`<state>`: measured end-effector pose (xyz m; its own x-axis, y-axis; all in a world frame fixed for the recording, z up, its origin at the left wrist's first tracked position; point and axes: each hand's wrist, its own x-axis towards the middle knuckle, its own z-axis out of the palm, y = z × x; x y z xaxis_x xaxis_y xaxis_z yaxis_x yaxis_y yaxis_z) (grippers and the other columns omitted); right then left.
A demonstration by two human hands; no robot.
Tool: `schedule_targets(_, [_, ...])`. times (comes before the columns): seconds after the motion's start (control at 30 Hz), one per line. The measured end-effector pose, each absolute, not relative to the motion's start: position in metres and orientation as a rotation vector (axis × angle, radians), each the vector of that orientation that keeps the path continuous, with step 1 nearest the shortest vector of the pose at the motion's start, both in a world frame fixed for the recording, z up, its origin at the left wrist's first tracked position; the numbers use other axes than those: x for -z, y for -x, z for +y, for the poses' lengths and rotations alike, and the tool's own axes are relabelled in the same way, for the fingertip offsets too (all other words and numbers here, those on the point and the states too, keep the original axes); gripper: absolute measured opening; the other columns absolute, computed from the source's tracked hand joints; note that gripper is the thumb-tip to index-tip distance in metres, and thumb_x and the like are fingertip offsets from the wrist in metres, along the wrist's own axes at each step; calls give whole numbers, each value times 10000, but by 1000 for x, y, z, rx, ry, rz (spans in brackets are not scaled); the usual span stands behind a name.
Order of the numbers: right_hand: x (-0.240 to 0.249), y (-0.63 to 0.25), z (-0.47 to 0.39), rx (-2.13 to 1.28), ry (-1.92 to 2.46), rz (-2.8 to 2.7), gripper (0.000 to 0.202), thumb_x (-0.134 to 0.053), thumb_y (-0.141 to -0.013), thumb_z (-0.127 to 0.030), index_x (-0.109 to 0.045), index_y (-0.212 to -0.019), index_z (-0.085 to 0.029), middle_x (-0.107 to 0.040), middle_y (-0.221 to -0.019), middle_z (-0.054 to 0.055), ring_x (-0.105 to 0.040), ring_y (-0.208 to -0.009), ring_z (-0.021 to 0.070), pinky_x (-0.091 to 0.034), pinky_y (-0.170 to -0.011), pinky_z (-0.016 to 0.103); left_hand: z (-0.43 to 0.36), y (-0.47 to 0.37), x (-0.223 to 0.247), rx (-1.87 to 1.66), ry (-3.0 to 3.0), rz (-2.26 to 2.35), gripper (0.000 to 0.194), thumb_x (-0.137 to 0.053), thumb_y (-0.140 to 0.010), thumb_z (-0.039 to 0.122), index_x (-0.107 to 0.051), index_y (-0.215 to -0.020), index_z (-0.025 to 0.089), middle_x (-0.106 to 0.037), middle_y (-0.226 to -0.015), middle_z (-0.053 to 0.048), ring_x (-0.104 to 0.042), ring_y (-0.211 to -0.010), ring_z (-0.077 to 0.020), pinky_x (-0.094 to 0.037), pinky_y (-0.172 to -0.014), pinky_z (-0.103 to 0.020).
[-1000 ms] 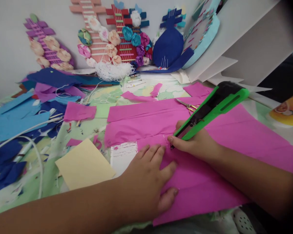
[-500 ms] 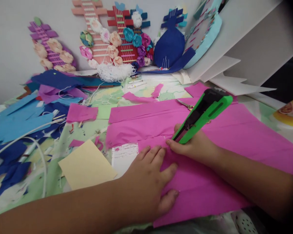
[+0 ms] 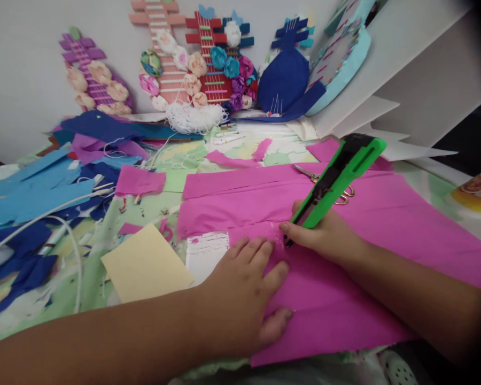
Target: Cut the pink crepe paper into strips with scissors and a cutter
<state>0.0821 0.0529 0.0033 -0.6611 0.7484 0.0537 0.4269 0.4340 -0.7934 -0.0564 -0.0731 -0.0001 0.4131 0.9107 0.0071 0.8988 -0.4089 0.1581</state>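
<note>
My left hand (image 3: 246,294) lies flat with its fingers spread on a large pink sheet (image 3: 328,299), its wrist beside a white piece (image 3: 204,259) with torn-looking streaks. To the right, my right hand (image 3: 324,232) is closed round a green and black utility knife (image 3: 332,184). The knife leans to the upper right, its tip at the pink sheet just beyond my left fingertips. Behind the knife lie scissors (image 3: 340,200) with gold-coloured handles, partly hidden. A cream square (image 3: 148,264) rests left of the white piece.
Decorated instrument shapes, among them a blue one (image 3: 284,80), lean on the wall behind. White yarn (image 3: 196,116) sits before them. Blue scraps (image 3: 36,187) and a white cable (image 3: 74,240) lie at left. White boards (image 3: 409,80) stand at the back right.
My right hand has moved the knife slightly, and its dark tip now shows below my thumb. More of the scissors' handles is visible. The whole view has shifted a little.
</note>
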Motion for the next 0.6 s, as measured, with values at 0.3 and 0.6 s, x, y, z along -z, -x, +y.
schedule_targets(0.3, [1, -81, 50, -974, 973, -2372, 308, -528, -679, -371, -347, -508, -189, -385, -460, -46, -368, -441, 74, -296, -415, 218, -72, 55, 2, -97, -2518, 1634, 645, -313, -808, 494, -351, -1260, 36, -338, -1297, -226, -291, -1193, -351, -227, -960, -491])
schedule_targets(0.6, [4, -82, 47, -853, 879, -2469, 297, -529, -677, -352, -345, -509, -189, -391, -453, -49, -367, -426, 70, -291, -410, 213, -72, 55, 2, -101, -2535, 1642, 653, -326, -804, 489, -349, -1255, 18, -346, -1289, -232, -301, -1186, -352, -239, -957, -484])
